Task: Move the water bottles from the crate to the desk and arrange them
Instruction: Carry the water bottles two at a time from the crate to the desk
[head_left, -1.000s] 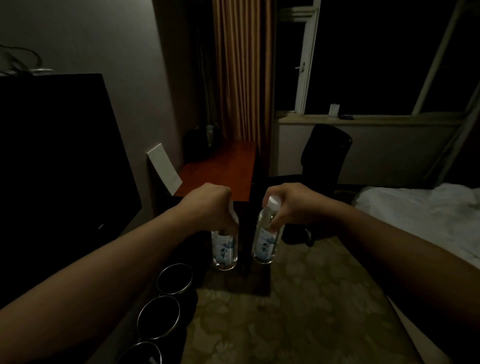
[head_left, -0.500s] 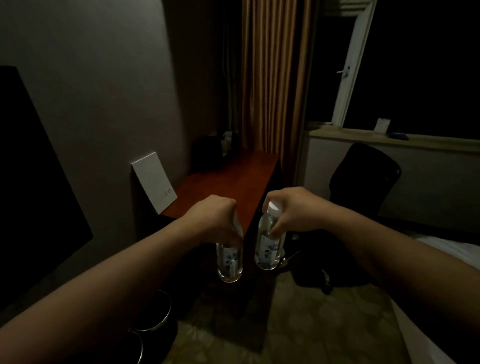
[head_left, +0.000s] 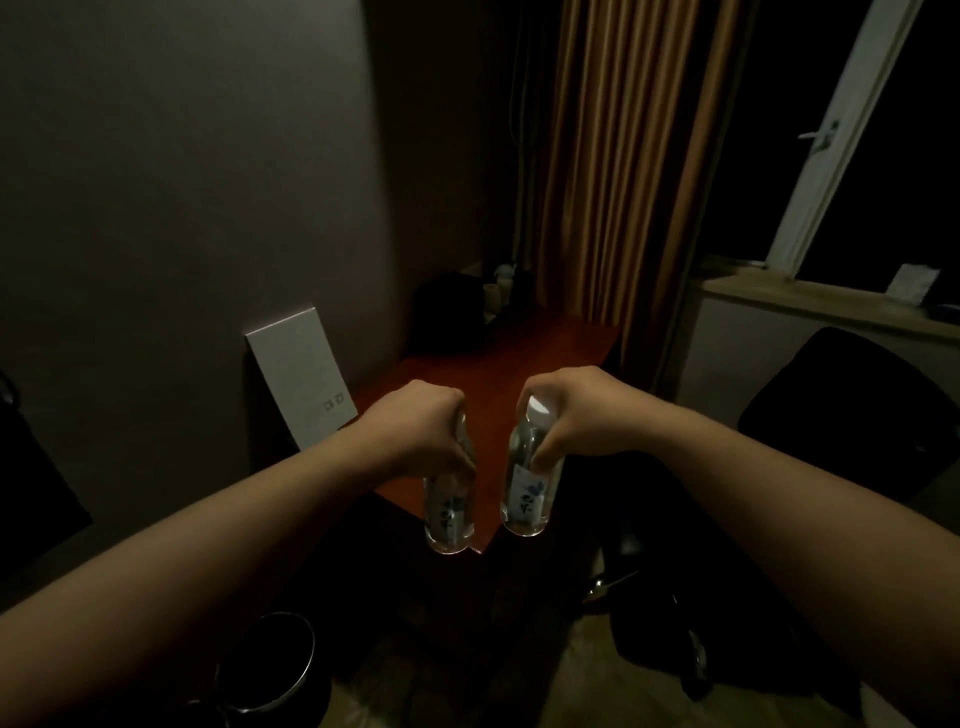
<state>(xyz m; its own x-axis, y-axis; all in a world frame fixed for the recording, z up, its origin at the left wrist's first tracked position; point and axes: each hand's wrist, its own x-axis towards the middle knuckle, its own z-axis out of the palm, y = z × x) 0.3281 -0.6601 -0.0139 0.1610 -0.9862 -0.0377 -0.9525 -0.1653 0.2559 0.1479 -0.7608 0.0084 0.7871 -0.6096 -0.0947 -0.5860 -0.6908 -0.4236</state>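
Both hands had come closer to the worktop (head_left: 519, 364) since a second ago. Left hand (head_left: 421, 436) clenched around one bottle (head_left: 448, 514), right hand (head_left: 566, 415) around another bottle (head_left: 525, 499), both hanging below the fingers, probably short of the worktop edge in this gloom.

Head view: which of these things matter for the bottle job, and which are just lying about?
Job:
left hand gripping the left bottle
right hand gripping the right bottle
desk

Lying about:
white card against the wall
black chair
curtain
metal-rimmed bin
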